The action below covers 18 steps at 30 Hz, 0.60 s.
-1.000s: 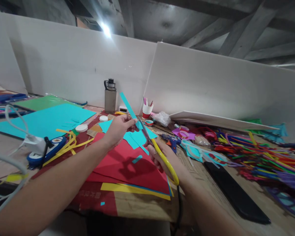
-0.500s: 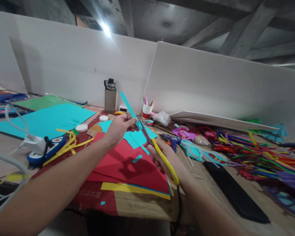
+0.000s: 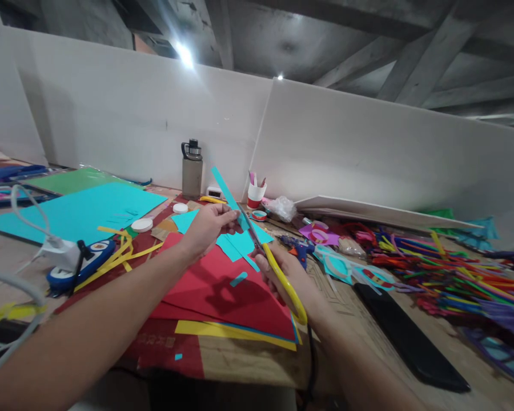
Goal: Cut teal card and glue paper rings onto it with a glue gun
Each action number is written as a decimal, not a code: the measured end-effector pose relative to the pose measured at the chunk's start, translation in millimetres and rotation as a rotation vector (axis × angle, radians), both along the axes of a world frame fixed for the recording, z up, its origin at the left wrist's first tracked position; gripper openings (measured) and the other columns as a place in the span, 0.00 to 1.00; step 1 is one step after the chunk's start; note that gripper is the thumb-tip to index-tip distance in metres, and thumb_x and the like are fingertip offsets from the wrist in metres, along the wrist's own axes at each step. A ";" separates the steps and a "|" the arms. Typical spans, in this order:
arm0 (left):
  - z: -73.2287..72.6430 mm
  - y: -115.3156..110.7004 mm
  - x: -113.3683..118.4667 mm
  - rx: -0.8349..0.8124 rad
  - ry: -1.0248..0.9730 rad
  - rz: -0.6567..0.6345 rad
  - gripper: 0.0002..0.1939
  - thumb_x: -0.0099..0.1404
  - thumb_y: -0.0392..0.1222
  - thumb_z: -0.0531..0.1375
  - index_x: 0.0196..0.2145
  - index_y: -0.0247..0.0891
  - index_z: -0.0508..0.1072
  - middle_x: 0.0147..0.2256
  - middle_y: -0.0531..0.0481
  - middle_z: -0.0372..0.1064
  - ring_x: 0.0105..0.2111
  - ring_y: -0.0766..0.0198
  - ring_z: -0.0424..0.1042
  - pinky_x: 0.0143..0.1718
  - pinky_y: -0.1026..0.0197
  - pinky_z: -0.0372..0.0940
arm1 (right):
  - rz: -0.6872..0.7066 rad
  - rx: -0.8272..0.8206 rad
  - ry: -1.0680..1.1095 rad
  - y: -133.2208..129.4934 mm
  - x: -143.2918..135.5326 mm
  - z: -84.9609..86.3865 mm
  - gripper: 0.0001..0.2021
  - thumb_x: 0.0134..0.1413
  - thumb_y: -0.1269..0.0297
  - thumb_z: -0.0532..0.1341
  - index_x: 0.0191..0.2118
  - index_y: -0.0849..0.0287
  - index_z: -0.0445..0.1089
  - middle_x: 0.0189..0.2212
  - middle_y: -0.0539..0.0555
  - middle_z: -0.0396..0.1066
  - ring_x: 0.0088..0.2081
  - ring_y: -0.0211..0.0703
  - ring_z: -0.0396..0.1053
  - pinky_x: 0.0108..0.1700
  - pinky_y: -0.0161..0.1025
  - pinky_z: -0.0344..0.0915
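A narrow light-blue paper strip (image 3: pixel 223 185) slants up from my left hand (image 3: pixel 209 225), whose thumb and fingers pinch its lower end. My right hand (image 3: pixel 282 271) is wrapped round the yellow-handled scissors (image 3: pixel 281 277). The scissor blades point up and left and meet the strip beside my left fingertips. Below both hands lie red sheets (image 3: pixel 240 302) with light-blue paper pieces (image 3: pixel 230 248) at their top and a small light-blue scrap (image 3: pixel 239 279) on them. Yellow paper (image 3: pixel 235 332) sticks out under the red sheets.
Behind stand a bottle (image 3: pixel 192 174) and a cup of pens (image 3: pixel 256 193). At left are a large light-blue sheet (image 3: pixel 77 211), yellow strips (image 3: pixel 124 257) and a charger (image 3: pixel 60 254). A black phone-like slab (image 3: pixel 411 337) and colourful pipe cleaners (image 3: pixel 475 274) lie at right.
The strip and both hands have shifted slightly, and the scissor blades look closer together at the strip. The camera view has tilted a little.
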<state>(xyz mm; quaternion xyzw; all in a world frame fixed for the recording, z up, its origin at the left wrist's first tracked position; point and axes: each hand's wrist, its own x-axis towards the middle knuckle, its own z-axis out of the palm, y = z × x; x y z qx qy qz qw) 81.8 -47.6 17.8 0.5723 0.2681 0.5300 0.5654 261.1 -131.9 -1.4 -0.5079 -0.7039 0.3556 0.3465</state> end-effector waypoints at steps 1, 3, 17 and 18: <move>-0.4 0.1 0.1 0.000 -0.005 -0.005 0.11 0.55 0.42 0.63 0.23 0.33 0.66 0.22 0.50 0.67 0.22 0.67 0.68 0.26 0.63 0.60 | 0.002 0.003 0.003 0.0 -0.1 -0.1 0.19 0.54 0.45 0.54 0.39 0.57 0.65 0.19 0.46 0.60 0.18 0.32 0.55 0.18 0.30 0.51; -0.8 0.2 0.2 0.003 -0.014 -0.010 0.11 0.55 0.41 0.63 0.23 0.33 0.65 0.22 0.51 0.66 0.22 0.67 0.68 0.26 0.63 0.60 | 0.006 0.009 0.015 -0.1 -0.5 -0.4 0.19 0.54 0.46 0.54 0.39 0.57 0.65 0.18 0.46 0.60 0.17 0.32 0.54 0.18 0.30 0.51; -1.3 1.0 -0.7 -0.023 -0.030 -0.031 0.13 0.53 0.44 0.64 0.22 0.33 0.66 0.19 0.53 0.64 0.21 0.67 0.68 0.25 0.64 0.59 | -0.029 0.004 0.009 0.3 -0.8 -2.5 0.18 0.54 0.47 0.54 0.38 0.58 0.66 0.16 0.45 0.59 0.16 0.31 0.55 0.17 0.29 0.51; -1.3 1.1 -0.9 -0.030 -0.032 -0.034 0.13 0.53 0.44 0.64 0.23 0.33 0.66 0.19 0.53 0.64 0.21 0.68 0.68 0.25 0.64 0.59 | -0.033 0.007 0.003 0.4 -0.9 -2.7 0.18 0.54 0.47 0.54 0.38 0.58 0.66 0.16 0.45 0.59 0.16 0.31 0.55 0.17 0.29 0.51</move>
